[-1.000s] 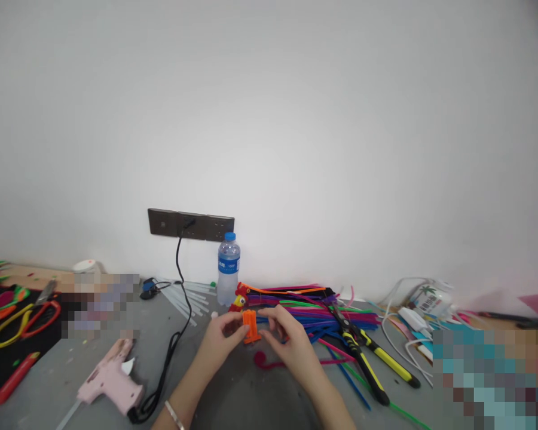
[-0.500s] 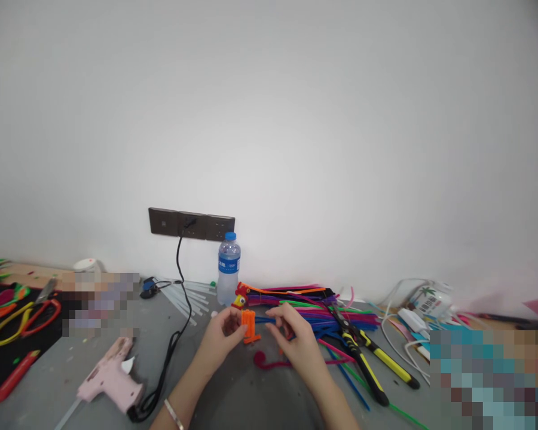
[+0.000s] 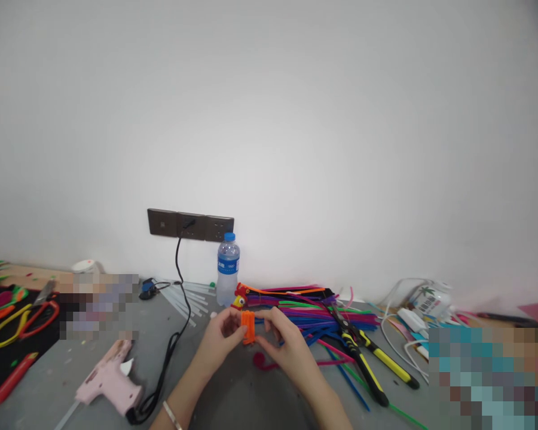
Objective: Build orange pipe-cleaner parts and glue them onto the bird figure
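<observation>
My left hand point(image 3: 219, 338) pinches a bundle of orange pipe cleaner point(image 3: 248, 327), folded into short parallel strips, between thumb and fingers. From the right, my right hand point(image 3: 284, 341) has its index finger at the bundle's upper edge and its thumb at the lower end, closed around that side. Just behind the bundle is a small red and yellow figure point(image 3: 240, 300) with a googly eye. Below the fingers lies a crimson pipe cleaner point(image 3: 260, 361) with a coiled end, partly hidden by my right hand.
Colored pipe cleaners point(image 3: 305, 304) are heaped behind my hands, with yellow-black pliers point(image 3: 367, 358) at right. A water bottle point(image 3: 228, 275) stands by the wall. At left lie a pink glue gun point(image 3: 110, 382), its black cord point(image 3: 173, 343), clear glue sticks point(image 3: 192, 295) and scissors point(image 3: 36, 319).
My right hand has moved left, bringing its thumb and index finger from apart to the orange bundle. My left hand keeps its hold in nearly the same place.
</observation>
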A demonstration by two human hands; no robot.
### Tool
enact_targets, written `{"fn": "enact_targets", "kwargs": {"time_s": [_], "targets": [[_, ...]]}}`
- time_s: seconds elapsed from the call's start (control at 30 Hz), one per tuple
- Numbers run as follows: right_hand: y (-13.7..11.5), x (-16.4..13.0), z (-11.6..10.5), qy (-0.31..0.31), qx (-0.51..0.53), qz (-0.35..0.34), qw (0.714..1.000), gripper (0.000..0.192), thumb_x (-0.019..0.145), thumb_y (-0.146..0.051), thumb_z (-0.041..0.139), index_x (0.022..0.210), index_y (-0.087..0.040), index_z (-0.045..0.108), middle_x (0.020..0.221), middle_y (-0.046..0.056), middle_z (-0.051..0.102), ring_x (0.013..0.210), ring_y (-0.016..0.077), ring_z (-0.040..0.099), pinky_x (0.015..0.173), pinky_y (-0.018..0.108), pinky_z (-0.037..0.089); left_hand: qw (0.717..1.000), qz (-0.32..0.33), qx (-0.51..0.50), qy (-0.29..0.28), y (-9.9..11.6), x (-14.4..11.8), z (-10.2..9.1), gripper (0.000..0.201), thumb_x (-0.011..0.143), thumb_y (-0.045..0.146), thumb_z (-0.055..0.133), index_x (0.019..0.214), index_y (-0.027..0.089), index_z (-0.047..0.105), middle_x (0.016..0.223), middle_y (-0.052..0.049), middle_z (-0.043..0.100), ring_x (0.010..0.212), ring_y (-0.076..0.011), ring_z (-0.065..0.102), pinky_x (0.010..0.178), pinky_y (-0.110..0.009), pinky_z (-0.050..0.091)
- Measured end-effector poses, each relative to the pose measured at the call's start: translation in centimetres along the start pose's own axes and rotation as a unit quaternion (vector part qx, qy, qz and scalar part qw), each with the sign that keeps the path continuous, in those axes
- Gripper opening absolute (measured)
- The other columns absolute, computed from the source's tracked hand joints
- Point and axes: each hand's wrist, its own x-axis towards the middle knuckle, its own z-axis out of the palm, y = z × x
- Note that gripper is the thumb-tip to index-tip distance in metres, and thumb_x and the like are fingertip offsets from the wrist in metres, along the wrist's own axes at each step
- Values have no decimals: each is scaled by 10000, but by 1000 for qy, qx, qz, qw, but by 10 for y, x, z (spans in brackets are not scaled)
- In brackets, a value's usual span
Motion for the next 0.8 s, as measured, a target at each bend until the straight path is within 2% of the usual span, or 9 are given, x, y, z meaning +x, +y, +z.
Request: {"fn": "enact_targets", "kwargs": {"time_s": [0.8], "targets": [[1,-1,1,1,-9,-2,1000,367,769,-43,565,1068,-249,617,760,-31,443,614,127,437,573,208,370,1000,-2,-6,-9,-2,-1,0,163,739,289,690,782,152,612,660,25,570,601,-132,503,565,-228,361]]}}
